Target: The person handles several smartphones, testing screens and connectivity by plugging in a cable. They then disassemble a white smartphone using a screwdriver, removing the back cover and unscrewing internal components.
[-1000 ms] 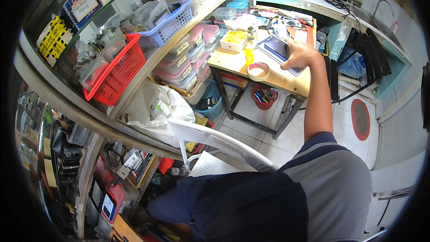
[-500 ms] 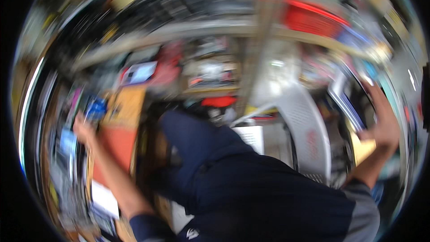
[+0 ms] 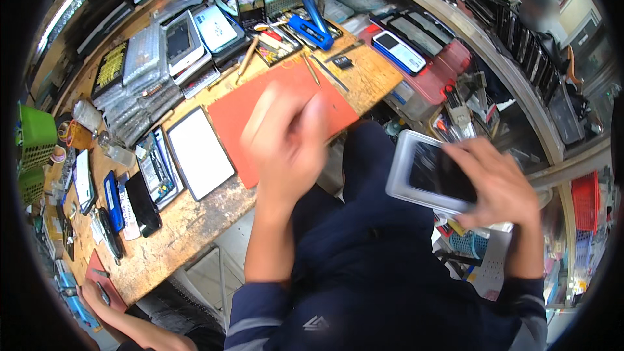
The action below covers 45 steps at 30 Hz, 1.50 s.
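My right hand (image 3: 497,185) grips a shallow translucent plastic box (image 3: 400,175) by its right side. A dark glossy panel (image 3: 437,172) shows inside it, partly hidden by my fingers. The box is held above my lap, just off the bench's front edge. My left hand (image 3: 286,143) is raised over an orange-red mat (image 3: 227,117) on the wooden bench. Motion smears its fingers, so I cannot make out whether they hold anything. Left of the mat lies a white flat panel with a dark rim (image 3: 201,153), beside an opened device with exposed parts (image 3: 156,169).
Phones, including a black one (image 3: 143,201), lie along the left of the bench (image 3: 188,240). Bubble-wrapped stacks (image 3: 140,68) and a blue tool (image 3: 312,32) stand farther back. Another person's hand (image 3: 97,299) is at lower left. A red basket (image 3: 585,201) is at right.
The view has swung left onto the bench. My left hand has come away from the side to above the mat. My right hand still holds the box, now nearer my lap.
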Each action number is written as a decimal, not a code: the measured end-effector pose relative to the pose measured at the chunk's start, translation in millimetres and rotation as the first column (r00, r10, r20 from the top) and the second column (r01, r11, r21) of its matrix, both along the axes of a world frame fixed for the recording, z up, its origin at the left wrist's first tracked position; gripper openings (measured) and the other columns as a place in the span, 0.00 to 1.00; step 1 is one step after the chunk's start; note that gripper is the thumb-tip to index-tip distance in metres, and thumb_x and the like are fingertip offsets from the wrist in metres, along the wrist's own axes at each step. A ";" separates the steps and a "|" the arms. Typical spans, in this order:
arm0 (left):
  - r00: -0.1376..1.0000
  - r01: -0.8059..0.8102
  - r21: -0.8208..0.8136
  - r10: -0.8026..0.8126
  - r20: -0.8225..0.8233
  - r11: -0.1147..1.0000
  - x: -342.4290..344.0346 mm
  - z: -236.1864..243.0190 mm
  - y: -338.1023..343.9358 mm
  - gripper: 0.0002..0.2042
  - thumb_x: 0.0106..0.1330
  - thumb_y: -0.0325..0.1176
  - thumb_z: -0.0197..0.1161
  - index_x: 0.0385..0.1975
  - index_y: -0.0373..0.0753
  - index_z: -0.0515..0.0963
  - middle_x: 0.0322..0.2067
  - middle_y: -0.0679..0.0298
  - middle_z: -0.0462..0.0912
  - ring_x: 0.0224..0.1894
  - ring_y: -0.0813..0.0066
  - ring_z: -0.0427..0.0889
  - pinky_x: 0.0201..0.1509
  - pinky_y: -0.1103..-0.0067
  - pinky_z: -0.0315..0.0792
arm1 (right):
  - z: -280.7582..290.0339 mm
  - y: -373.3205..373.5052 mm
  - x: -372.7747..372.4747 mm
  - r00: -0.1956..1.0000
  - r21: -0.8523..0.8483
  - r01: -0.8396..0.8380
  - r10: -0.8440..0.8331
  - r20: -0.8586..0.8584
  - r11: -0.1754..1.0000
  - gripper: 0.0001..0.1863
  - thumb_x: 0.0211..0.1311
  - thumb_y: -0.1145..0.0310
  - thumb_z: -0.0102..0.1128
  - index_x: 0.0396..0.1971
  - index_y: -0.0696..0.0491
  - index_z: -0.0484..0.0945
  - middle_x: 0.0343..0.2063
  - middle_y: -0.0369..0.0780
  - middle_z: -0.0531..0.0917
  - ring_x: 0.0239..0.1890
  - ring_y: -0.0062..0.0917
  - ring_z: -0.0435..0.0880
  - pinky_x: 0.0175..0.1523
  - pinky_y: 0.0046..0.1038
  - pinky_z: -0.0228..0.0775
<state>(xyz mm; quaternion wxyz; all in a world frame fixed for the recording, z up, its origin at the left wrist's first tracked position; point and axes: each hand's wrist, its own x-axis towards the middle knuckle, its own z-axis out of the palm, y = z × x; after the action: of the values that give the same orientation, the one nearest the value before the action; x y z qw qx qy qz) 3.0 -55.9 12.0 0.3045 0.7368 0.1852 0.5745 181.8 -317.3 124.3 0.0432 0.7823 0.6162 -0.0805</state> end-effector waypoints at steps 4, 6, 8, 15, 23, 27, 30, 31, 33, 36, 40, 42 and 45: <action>0.855 -0.469 0.017 0.459 -0.244 0.883 -107.7 -43.0 -7.8 0.07 0.72 0.23 0.60 0.30 0.30 0.77 0.26 0.60 0.73 0.30 0.70 0.72 0.35 0.73 0.65 | -39.2 110.1 7.7 0.964 0.086 -0.259 0.264 -0.044 0.962 0.55 0.37 0.56 0.82 0.71 0.57 0.68 0.58 0.52 0.76 0.63 0.46 0.77 0.57 0.45 0.77; 0.692 -0.658 0.079 0.642 -0.329 0.749 -148.6 -63.0 -10.9 0.05 0.71 0.24 0.60 0.32 0.30 0.79 0.26 0.57 0.76 0.28 0.64 0.73 0.32 0.70 0.65 | -61.6 164.7 -0.3 0.924 0.124 -0.378 0.383 -0.013 0.917 0.54 0.37 0.56 0.83 0.69 0.58 0.70 0.56 0.52 0.76 0.63 0.46 0.76 0.55 0.46 0.78; 0.560 -0.726 0.191 0.730 -0.392 0.660 -170.7 -79.8 -12.9 0.06 0.70 0.26 0.61 0.32 0.32 0.80 0.26 0.57 0.75 0.28 0.62 0.73 0.32 0.68 0.65 | -77.7 214.9 -9.8 0.873 0.167 -0.442 0.465 -0.148 0.882 0.52 0.37 0.57 0.83 0.67 0.58 0.71 0.54 0.52 0.77 0.60 0.46 0.77 0.54 0.45 0.77; 0.437 -0.736 0.226 0.702 -0.562 0.638 -169.8 -99.6 -9.2 0.09 0.66 0.30 0.64 0.41 0.35 0.84 0.22 0.62 0.72 0.22 0.64 0.72 0.28 0.67 0.64 | -110.5 346.2 -37.7 0.670 0.306 -0.653 0.717 -0.195 0.693 0.48 0.40 0.59 0.80 0.67 0.55 0.72 0.57 0.52 0.76 0.63 0.46 0.75 0.58 0.47 0.75; 0.418 -0.703 0.232 0.655 -0.630 0.672 -177.1 -92.8 -5.1 0.15 0.57 0.28 0.61 0.43 0.34 0.85 0.20 0.63 0.70 0.21 0.66 0.71 0.26 0.70 0.63 | -152.6 385.9 -22.7 0.579 0.445 -0.602 0.746 -0.328 0.663 0.46 0.38 0.61 0.77 0.65 0.52 0.76 0.66 0.51 0.72 0.67 0.49 0.72 0.71 0.47 0.66; 0.387 -0.733 0.287 0.726 -0.569 0.617 -173.7 -93.8 -9.9 0.15 0.52 0.28 0.60 0.41 0.33 0.83 0.18 0.64 0.68 0.18 0.67 0.69 0.24 0.71 0.63 | -156.4 381.8 -16.7 0.513 0.537 -0.582 0.788 -0.340 0.611 0.41 0.41 0.60 0.76 0.61 0.55 0.78 0.63 0.52 0.74 0.63 0.47 0.74 0.69 0.46 0.67; 0.358 -0.762 0.297 0.756 -0.547 0.576 -171.4 -92.5 -10.1 0.14 0.50 0.26 0.60 0.38 0.35 0.82 0.18 0.64 0.68 0.17 0.66 0.69 0.23 0.71 0.63 | -150.6 381.9 -13.9 0.505 0.523 -0.608 0.799 -0.327 0.598 0.41 0.41 0.61 0.76 0.61 0.56 0.78 0.62 0.53 0.74 0.63 0.48 0.74 0.69 0.47 0.67; 0.340 -0.772 0.301 0.765 -0.547 0.559 -170.4 -92.5 -10.5 0.13 0.50 0.26 0.60 0.37 0.36 0.82 0.18 0.64 0.68 0.17 0.66 0.69 0.23 0.71 0.63 | -149.6 381.1 -14.6 0.502 0.518 -0.621 0.806 -0.313 0.588 0.41 0.41 0.60 0.76 0.60 0.56 0.78 0.62 0.53 0.74 0.63 0.49 0.74 0.68 0.47 0.67; 0.321 -0.790 0.298 0.775 -0.545 0.536 -168.2 -92.5 -10.8 0.12 0.50 0.25 0.60 0.36 0.36 0.81 0.18 0.64 0.68 0.18 0.65 0.70 0.23 0.70 0.63 | -149.1 381.0 -17.6 0.497 0.510 -0.635 0.812 -0.306 0.581 0.40 0.40 0.60 0.77 0.59 0.56 0.78 0.62 0.54 0.74 0.63 0.49 0.74 0.68 0.48 0.67; 0.317 -0.822 0.254 0.781 -0.538 0.509 -165.7 -93.7 -12.1 0.12 0.50 0.25 0.60 0.36 0.36 0.81 0.18 0.63 0.68 0.18 0.65 0.70 0.24 0.69 0.63 | -151.3 381.1 -22.7 0.505 0.505 -0.646 0.816 -0.281 0.573 0.40 0.41 0.60 0.77 0.59 0.55 0.78 0.62 0.54 0.74 0.63 0.48 0.74 0.67 0.48 0.68; 0.317 -0.835 0.236 0.786 -0.530 0.496 -165.0 -93.3 -12.5 0.11 0.51 0.24 0.59 0.36 0.36 0.81 0.19 0.62 0.69 0.19 0.63 0.71 0.25 0.68 0.64 | -151.8 385.2 -23.6 0.492 0.505 -0.657 0.826 -0.275 0.560 0.40 0.43 0.58 0.77 0.60 0.55 0.77 0.62 0.53 0.73 0.60 0.47 0.75 0.65 0.47 0.68; 0.316 -0.838 0.241 0.794 -0.519 0.490 -166.4 -92.6 -10.0 0.10 0.53 0.25 0.60 0.35 0.36 0.80 0.19 0.61 0.71 0.20 0.63 0.72 0.25 0.69 0.65 | -151.7 387.3 -24.1 0.496 0.504 -0.660 0.827 -0.265 0.557 0.40 0.43 0.58 0.77 0.60 0.55 0.77 0.62 0.53 0.73 0.60 0.47 0.75 0.64 0.47 0.67; 0.340 -0.833 0.232 0.797 -0.500 0.502 -165.9 -94.0 -10.6 0.08 0.54 0.25 0.61 0.34 0.36 0.79 0.20 0.61 0.72 0.19 0.63 0.72 0.25 0.69 0.65 | -152.8 387.2 -23.5 0.500 0.508 -0.656 0.825 -0.263 0.559 0.41 0.43 0.58 0.77 0.61 0.55 0.77 0.62 0.53 0.73 0.60 0.47 0.75 0.64 0.47 0.67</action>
<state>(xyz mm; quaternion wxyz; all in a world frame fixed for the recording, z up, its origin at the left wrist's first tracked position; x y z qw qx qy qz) -162.9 -66.6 -82.0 -0.0663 0.6649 0.6240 0.4051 158.3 69.9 -28.5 -0.2146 0.3826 0.8886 -0.1337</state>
